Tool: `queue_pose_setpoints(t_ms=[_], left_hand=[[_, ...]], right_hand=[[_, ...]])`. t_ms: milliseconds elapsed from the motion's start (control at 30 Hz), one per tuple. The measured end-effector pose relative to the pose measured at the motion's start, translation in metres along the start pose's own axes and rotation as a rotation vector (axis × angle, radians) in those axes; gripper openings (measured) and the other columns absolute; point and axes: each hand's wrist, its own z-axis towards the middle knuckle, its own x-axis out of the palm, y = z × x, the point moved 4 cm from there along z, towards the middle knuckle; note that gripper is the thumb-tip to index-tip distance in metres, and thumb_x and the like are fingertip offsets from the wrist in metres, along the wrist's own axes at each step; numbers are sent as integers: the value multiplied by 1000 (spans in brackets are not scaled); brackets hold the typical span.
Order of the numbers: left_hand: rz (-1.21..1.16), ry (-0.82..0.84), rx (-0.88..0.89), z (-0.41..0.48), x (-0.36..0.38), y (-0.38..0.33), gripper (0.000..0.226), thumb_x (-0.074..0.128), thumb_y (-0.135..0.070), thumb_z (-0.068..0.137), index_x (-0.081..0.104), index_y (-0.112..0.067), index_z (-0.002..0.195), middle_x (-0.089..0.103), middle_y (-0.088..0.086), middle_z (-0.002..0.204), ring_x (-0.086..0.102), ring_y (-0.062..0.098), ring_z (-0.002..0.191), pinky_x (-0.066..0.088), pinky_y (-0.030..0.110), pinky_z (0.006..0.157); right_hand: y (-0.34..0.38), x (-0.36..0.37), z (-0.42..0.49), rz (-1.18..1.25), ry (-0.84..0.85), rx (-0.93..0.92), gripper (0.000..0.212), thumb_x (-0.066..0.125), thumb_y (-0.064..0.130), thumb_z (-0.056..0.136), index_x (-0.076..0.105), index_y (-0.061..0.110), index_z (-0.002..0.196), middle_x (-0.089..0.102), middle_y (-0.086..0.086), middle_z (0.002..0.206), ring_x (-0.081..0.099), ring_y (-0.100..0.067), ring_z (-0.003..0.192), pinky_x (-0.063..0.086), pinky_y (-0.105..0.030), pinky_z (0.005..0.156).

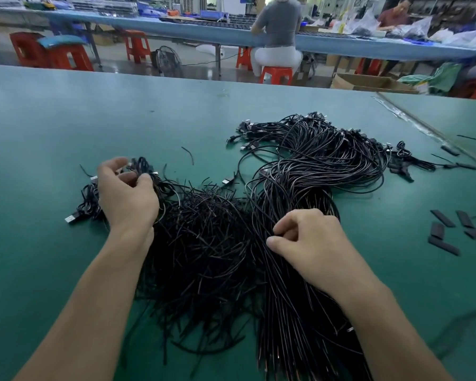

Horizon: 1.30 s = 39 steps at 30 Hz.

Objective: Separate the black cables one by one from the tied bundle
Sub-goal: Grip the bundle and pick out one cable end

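Snagging is the risk: right hand (308,243) pinches strands of the tied cable bundle (313,174) toward the table's (66,119) near edge, left hand (127,193) seemingly grips plug ends (141,165); a hard pull could drag neighbouring cables along

left hand (127,196): fingers (112,164) curled round cables (144,165) | right hand (311,243): pinching cables
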Motion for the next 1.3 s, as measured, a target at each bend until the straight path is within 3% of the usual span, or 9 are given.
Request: queue_pose_setpoints(t_ms=[133, 233, 367, 567, 767, 900, 1033, 1167, 1300], left_hand=[[77, 20, -23, 2, 4, 8, 41, 57, 0, 93, 58, -20, 129, 56, 0, 120, 56, 0, 83, 43, 5, 68], [220, 23, -13, 0, 5, 2, 45, 60, -4, 91, 60, -20, 133, 49, 8, 137, 53, 18, 117, 42, 20, 104], [379, 44, 223, -25, 9, -26, 35, 66, -12, 90, 67, -28, 121, 44, -1, 123, 40, 17, 116, 33, 21, 99], [436, 505, 512, -83, 42, -46, 25, 67, -10, 90, 75, -33, 98, 69, -8, 99, 62, 14, 84, 52, 41, 90], [591, 815, 673, -100, 51, -42, 51, 70, -19, 88, 58, -38, 133, 61, -11, 124, 54, 12, 113, 43, 36, 104], [713, 824, 736, -105, 56, -33, 55, 57, -33, 92, 45, -40, 145, 46, -6, 140, 40, 20, 126, 37, 42, 108], [560, 878, 638, -101, 57, -24, 49, 47, -42, 92, 47, -47, 140, 53, -7, 123, 50, 21, 118, 41, 43, 100], [366, 742, 655, -101, 60, -29, 45, 32, -55, 99, 72, -35, 106, 60, -15, 111, 56, 9, 106, 39, 25, 94], [-176, 416, 368, -87, 44, -42, 60, 28, -44, 107, 59, -24, 59, 57, 7, 57, 62, 25, 63, 45, 8, 65]], right_hand=[[12, 8, -6, -139, -139, -50, 23, 66, 41, 90, 60, 27, 108, 56, 10, 97, 57, -14, 88, 47, -31, 73], [14, 8, -7, -149, -205, -79, 24, 61, 39, 94, 54, 28, 114, 51, 9, 97, 52, -14, 83, 38, -27, 67], [11, 8, -4, -159, -188, -51, 17, 61, 37, 95, 61, 29, 111, 51, 9, 100, 52, -13, 85, 37, -26, 69], [8, 10, -2, -135, -175, -4, 14, 61, 35, 95, 66, 28, 106, 66, 4, 100, 59, -22, 95, 45, -34, 76], [12, -6, -1, -183, -248, -89, 12, 59, 28, 97, 70, 27, 101, 58, 4, 99, 53, -18, 89, 42, -32, 73], [30, -23, -7, 139, 16, -252, 14, 59, 18, 97, 64, 25, 86, 67, 6, 79, 58, -1, 72, 41, -15, 67], [68, -37, -39, 481, 400, -477, 18, 54, 16, 97, 58, 27, 83, 70, 6, 73, 64, -6, 58, 48, -17, 64], [80, -36, -58, 297, 574, -574, 14, 54, 21, 96, 59, 32, 89, 66, 13, 72, 58, 0, 58, 42, -8, 56], [34, -21, -28, -148, 343, -181, 15, 47, 29, 100, 50, 35, 87, 60, 5, 81, 58, -18, 66, 55, -39, 68]])
